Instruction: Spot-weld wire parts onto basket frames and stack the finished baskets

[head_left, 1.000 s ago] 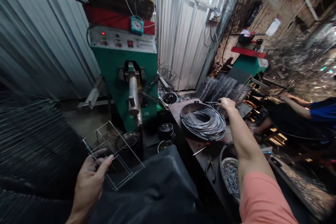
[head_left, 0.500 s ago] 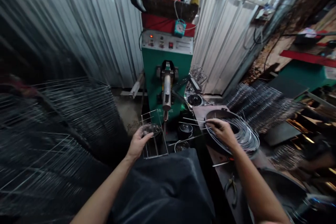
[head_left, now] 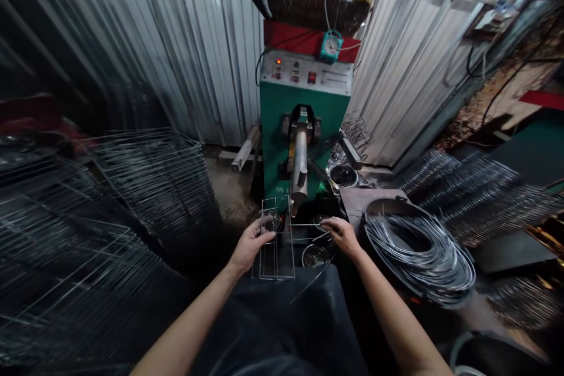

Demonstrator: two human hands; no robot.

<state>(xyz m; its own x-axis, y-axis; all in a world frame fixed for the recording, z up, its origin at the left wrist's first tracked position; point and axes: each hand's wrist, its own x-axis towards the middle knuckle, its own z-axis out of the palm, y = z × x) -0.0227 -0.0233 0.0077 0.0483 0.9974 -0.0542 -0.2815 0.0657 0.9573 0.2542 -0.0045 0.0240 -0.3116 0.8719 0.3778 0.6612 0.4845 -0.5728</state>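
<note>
My left hand (head_left: 250, 245) grips a small rectangular wire frame (head_left: 277, 277) by its left side, below the rod of a green machine (head_left: 299, 164). My right hand (head_left: 342, 236) pinches several thin metal wires (head_left: 304, 225), which point left and reach the frame's right side. One long wire slants down from near my right hand over the dark cloth on my lap (head_left: 286, 317). Whether the wire tips touch the frame is too small to tell.
Coiled wires fill a round tray (head_left: 467, 285) at the right. Stacked wire racks (head_left: 150, 170) stand at the left. Small bowls, one of them (head_left: 315, 255) near my lap, sit beneath the machine. A basket (head_left: 308, 6) rests on top of the machine.
My right hand has moved left from beside the coil tray, bringing the wires to the frame. The view has shifted, so the machine appears farther right. My left hand still holds the frame.
</note>
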